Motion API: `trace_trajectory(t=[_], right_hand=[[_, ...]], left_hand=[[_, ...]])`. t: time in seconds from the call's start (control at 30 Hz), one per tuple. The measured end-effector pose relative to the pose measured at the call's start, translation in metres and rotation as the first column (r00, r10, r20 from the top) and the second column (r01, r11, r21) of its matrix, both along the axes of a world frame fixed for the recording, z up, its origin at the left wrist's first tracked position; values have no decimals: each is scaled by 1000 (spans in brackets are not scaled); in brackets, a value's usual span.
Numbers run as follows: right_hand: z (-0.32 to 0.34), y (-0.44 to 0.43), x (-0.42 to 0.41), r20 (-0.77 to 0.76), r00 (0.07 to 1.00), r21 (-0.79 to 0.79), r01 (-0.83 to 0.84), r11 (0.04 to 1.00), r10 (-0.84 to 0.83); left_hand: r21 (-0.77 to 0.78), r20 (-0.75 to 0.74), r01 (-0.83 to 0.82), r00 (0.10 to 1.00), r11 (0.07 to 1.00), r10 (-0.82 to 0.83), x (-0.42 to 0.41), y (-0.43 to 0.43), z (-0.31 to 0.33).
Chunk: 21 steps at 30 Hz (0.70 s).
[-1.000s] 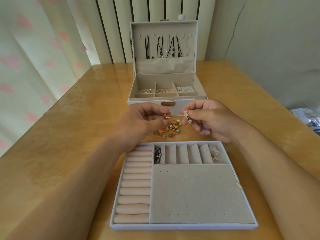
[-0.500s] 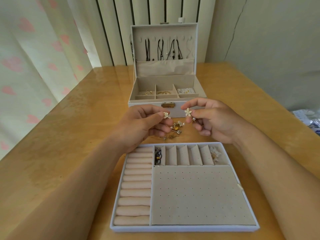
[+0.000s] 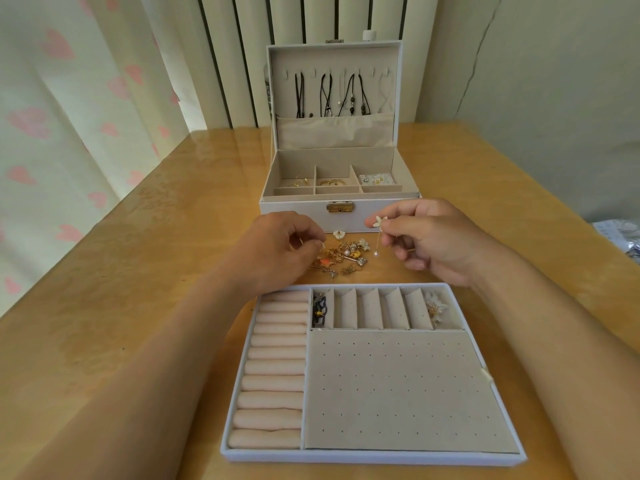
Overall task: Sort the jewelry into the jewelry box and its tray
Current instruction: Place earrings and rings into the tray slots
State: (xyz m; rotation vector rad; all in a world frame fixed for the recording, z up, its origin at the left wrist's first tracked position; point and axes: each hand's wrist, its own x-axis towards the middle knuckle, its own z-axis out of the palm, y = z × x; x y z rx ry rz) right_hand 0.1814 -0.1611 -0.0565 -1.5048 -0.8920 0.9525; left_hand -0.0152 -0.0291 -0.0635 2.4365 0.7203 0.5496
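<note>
The tray (image 3: 374,457) lies nearest on the table (image 3: 138,271), with a dark piece (image 3: 319,310) in its left slot and a white flower piece (image 3: 435,306) in its right one. Beyond it, the left hand (image 3: 277,251) curls thumb to forefinger at the jewelry pile (image 3: 346,254); whether it holds anything I cannot tell. The right hand (image 3: 436,237) pinches a flower earring (image 3: 378,221) above the pile. Farthest stands the open box (image 3: 298,209), with necklaces (image 3: 325,95) hanging in its lid.

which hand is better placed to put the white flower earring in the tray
Right. The right hand pinches the flower earring and hovers nearer the right-end slot of the tray, which holds similar flowers; the left hand is over the loose pile.
</note>
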Motion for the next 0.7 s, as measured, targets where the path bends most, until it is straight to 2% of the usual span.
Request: trace_trajectory(t=[0.27, 0.33, 0.5, 0.6, 0.7], right_hand=[[1, -1, -2, 144, 988, -1, -59, 998, 58], [3, -2, -3, 192, 978, 8, -90, 996, 87], [8, -4, -8, 298, 930, 28, -233, 972, 214], [10, -4, -12, 300, 915, 32, -292, 956, 269], [10, -3, -14, 315, 903, 10, -311, 950, 292]], left_hand=[[61, -85, 39, 996, 997, -33, 3, 0, -1], [47, -37, 25, 999, 999, -23, 4, -1, -1], [-111, 240, 85, 969, 990, -56, 10, -9, 0], [-226, 266, 148, 960, 963, -85, 11, -13, 0], [-275, 302, 231, 942, 933, -144, 11, -15, 1]])
